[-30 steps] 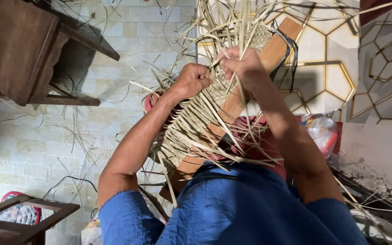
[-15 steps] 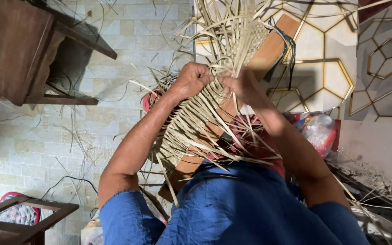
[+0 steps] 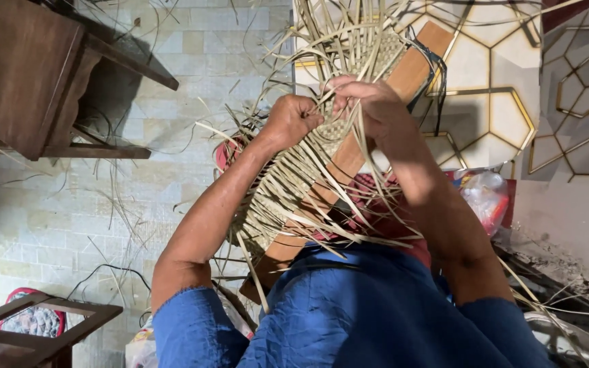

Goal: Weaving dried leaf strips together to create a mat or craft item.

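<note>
Your left hand is balled into a closed grip around a bunch of pale, flat straw strips, just at 9 o'clock of your right hand. Your right hand has its fingers curled down into the same loose strips, pinching some of them; the two hands sit just beside each other. Both work at the far edge of the half-woven pale straw mat, which lies along the long reddish-brown wooden board slanting from 7 o'clock near your blue sleeves up to 1 o'clock. Unwoven strips fan out from the mat towards 12 o'clock and trail off its sides. At 10 o'clock stands a dark brown wooden stool on the pale tiled floor, with stray strips scattered about. At 3 o'clock lies a crumpled clear plastic bag.
</note>
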